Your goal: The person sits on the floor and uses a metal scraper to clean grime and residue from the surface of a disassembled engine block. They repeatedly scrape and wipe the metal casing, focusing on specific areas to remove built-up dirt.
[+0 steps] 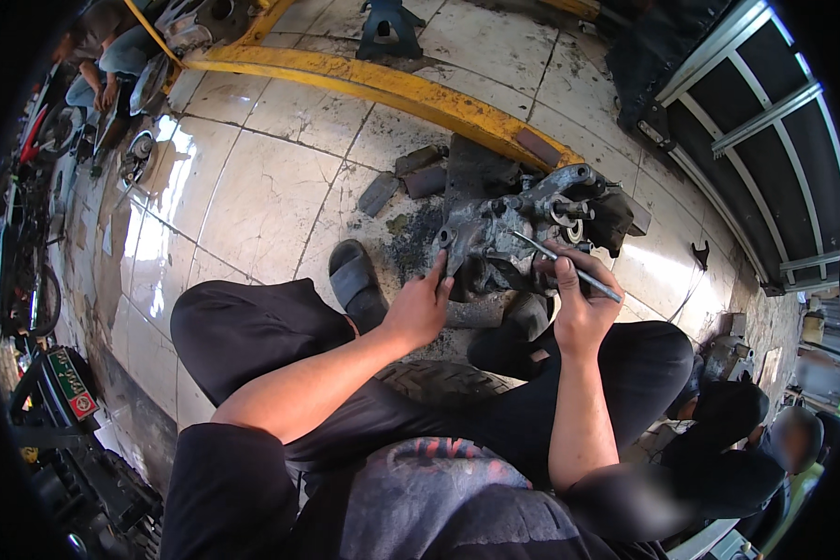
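Tiled floor [261, 187] all round, yellow steel beam [345, 77] slanting across it, and just this side of its R end, the big one: dirty metal casting [483, 229], down on the floor ahead of the person's lap. Long axis runs L to R, approx. diagonal, R end farther off. Hands now! L hand [418, 310] loose, index stretched to the casting's L end; R hand [583, 303] pinching a slim metal rod [599, 284], tip aimed fwd-left over the casting's mid; contact, can't tell.

Grey casting [497, 235]; silver rod [600, 285]; yellow beam [373, 82]; cream tiled floor [261, 187].
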Demonstrator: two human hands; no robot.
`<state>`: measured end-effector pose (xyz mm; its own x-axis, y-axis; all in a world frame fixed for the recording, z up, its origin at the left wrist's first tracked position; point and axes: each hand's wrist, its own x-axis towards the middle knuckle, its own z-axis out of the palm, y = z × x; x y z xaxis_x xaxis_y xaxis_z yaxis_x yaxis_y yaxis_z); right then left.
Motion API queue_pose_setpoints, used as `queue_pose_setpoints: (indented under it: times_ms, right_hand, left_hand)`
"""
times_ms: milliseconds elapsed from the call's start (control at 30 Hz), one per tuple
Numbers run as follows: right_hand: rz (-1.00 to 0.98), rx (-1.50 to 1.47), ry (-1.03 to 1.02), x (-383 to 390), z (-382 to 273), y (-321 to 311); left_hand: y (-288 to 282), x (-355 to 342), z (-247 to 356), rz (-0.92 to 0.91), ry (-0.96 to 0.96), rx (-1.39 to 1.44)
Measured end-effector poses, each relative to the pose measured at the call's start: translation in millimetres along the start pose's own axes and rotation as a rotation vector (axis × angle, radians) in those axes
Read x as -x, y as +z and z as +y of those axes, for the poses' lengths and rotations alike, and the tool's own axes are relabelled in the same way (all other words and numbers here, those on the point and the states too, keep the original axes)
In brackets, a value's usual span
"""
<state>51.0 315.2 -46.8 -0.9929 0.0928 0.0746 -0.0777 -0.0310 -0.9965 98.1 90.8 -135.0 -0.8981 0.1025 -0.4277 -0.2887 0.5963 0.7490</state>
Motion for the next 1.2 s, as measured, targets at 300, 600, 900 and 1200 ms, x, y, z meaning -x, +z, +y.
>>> queue_pose_setpoints:
  times_ms: [300,600,900,1200]
  right_hand:
    - [0.008,0.041,0.018,-2.4,1.7,1.6]
    - [0.012,0.070,0.009,-3.3,-0.1,4.9]
    - [0.017,0.101,0.015,-2.0,0.9,4.9]
    - [0.013,0.086,0.019,-1.8,-0.3,7.7]
  left_hand:
    - [-9.1,-3.5,19.1,-0.056,-0.134,-0.061]
    - [-8.2,-6.7,18.2,-0.112,-0.170,-0.107]
    - [-16.5,-27.5,-2.1,-0.148,-0.218,-0.102]
    - [-1.0,-24.8,-13.3,-0.077,-0.213,-0.050]
